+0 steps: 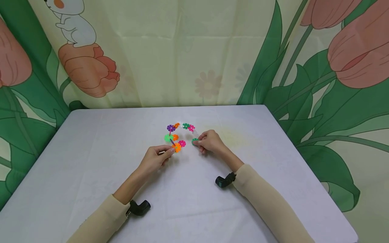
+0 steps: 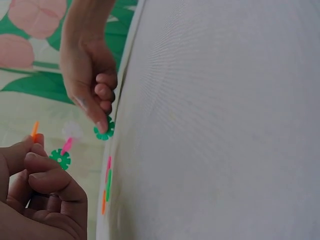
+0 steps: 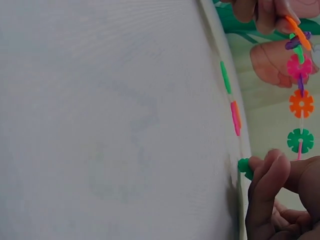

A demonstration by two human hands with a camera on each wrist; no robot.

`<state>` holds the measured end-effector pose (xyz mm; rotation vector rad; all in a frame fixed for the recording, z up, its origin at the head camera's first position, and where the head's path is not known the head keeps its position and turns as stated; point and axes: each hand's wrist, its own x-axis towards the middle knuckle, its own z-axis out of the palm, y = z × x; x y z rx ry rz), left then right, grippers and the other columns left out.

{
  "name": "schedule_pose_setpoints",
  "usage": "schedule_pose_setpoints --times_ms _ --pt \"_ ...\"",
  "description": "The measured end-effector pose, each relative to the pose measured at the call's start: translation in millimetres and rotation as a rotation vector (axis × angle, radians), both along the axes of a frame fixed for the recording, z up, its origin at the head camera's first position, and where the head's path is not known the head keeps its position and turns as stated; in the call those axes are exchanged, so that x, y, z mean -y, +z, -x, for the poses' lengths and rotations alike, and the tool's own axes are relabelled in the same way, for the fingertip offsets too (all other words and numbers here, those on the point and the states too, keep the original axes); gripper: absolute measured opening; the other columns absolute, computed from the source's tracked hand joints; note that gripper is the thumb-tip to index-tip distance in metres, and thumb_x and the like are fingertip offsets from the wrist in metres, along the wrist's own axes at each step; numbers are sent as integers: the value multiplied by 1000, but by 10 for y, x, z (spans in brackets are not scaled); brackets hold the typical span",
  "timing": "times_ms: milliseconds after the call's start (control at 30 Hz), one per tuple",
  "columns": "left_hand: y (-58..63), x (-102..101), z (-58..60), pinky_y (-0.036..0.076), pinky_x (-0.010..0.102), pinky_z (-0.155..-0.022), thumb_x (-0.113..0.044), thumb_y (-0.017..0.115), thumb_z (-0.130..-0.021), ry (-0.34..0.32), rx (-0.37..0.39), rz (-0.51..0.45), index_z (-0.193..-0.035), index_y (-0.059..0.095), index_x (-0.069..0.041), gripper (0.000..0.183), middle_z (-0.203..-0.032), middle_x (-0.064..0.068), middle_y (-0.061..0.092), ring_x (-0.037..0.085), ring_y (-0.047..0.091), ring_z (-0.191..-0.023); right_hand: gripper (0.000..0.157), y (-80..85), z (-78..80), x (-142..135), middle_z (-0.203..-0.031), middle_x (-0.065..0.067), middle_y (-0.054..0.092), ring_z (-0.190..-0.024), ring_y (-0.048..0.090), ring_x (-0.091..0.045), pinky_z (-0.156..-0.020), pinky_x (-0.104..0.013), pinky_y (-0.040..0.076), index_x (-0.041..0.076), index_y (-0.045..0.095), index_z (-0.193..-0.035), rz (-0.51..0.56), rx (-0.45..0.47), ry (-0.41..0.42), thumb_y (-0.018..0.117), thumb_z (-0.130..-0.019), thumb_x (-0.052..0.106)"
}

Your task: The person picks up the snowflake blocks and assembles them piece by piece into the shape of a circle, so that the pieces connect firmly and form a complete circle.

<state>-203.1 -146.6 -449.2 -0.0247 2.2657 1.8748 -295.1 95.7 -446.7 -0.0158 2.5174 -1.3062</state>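
A chain of notched plastic discs curves in an arc between the hands, with purple, orange, green, pink and clear pieces slotted edge to edge. My left hand pinches the orange disc at the chain's near left end between thumb and fingers. In my right hand, a green disc is held by thumb and fingertips, close by the chain's clear end disc. Whether those two are joined I cannot tell.
Loose discs lie flat on the white-covered table beneath the chain: a green one, an orange one and a pink one. Behind the table's far edge hangs a printed curtain with tulips. Black wrist cameras sit at both cuffs.
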Motion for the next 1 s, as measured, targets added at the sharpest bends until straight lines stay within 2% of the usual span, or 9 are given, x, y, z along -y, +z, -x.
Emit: schedule_pose_setpoints --times_ms 167,400,633,867,1000 --pt "-2 5 -5 37 21 -54 -26 69 -104 0 5 -3 -118 75 -2 28 -81 4 61 12 46 -65 26 -21 -48 -61 -64 -3 70 -48 66 -10 -54 -23 57 -1 67 -98 47 33 35 81 -95 21" --pt "-13 10 -4 36 21 -53 -27 70 -104 0 8 -1 -118 75 -2 29 -80 3 60 11 45 -64 25 -40 -105 -148 -74 -7 77 -55 71 -11 -60 -27 62 -7 71 -102 196 74 67 76 -99 17" --pt "-12 -1 7 37 22 -55 -27 69 -104 4 24 6 -120 76 -4 29 -80 2 61 13 46 -67 25 -31 -190 -191 -83 -8 78 -64 75 -13 -68 -31 65 -9 71 -111 292 82 208 70 -103 14" --pt "-9 -10 1 37 23 -55 -26 68 -105 1 25 -6 -121 76 -3 30 -81 2 62 13 47 -67 25 -2 -311 -161 -87 -8 79 -69 77 -14 -71 -32 65 -7 71 -114 350 29 344 70 -103 15" --pt "-7 -9 -3 39 23 -56 -26 68 -105 3 22 -8 -121 76 -3 29 -82 3 62 13 47 -67 26 18 -367 -141 -88 -12 79 -69 77 -15 -70 -32 65 -10 70 -113 390 -8 406 69 -103 14"
